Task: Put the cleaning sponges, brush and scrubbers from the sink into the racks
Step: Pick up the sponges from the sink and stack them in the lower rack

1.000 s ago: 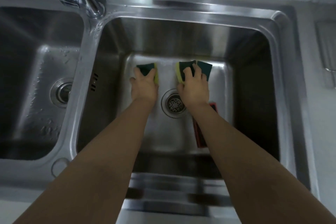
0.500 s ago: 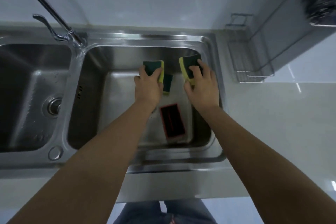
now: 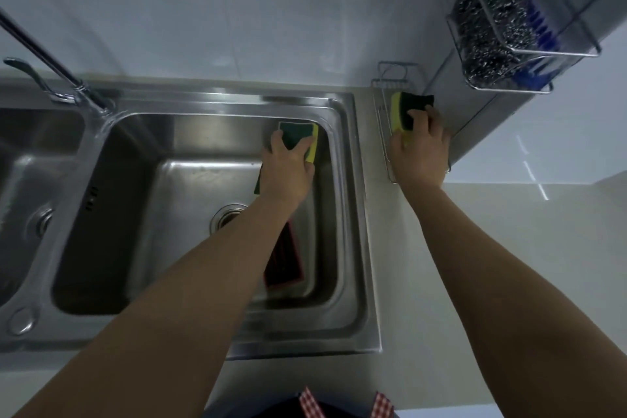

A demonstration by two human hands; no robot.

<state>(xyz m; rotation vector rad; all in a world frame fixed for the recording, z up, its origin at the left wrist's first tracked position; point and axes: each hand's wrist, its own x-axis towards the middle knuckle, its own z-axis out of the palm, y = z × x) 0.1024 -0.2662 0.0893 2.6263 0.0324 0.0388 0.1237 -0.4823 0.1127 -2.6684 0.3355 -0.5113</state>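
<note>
My right hand (image 3: 419, 146) grips a yellow-and-green sponge (image 3: 403, 110) over the lower wire rack (image 3: 385, 132) on the counter, right of the sink. My left hand (image 3: 288, 168) holds a second yellow-and-green sponge (image 3: 300, 137) above the right basin (image 3: 190, 180), near its back right corner. A third green sponge (image 3: 258, 185) peeks out under my left wrist on the basin floor. A red-edged black brush (image 3: 285, 265) lies on the basin floor, partly hidden by my left forearm.
An upper wire rack (image 3: 509, 54) on the right wall holds steel wool scrubbers (image 3: 488, 13) and something blue. The tap (image 3: 51, 61) stands between the right basin and the left basin (image 3: 27, 180). White counter (image 3: 509, 248) stretches to the right.
Both hands have lifted their sponges and moved right. My right hand went from over the basin to the lower rack on the counter; the view rose and shifted right.
</note>
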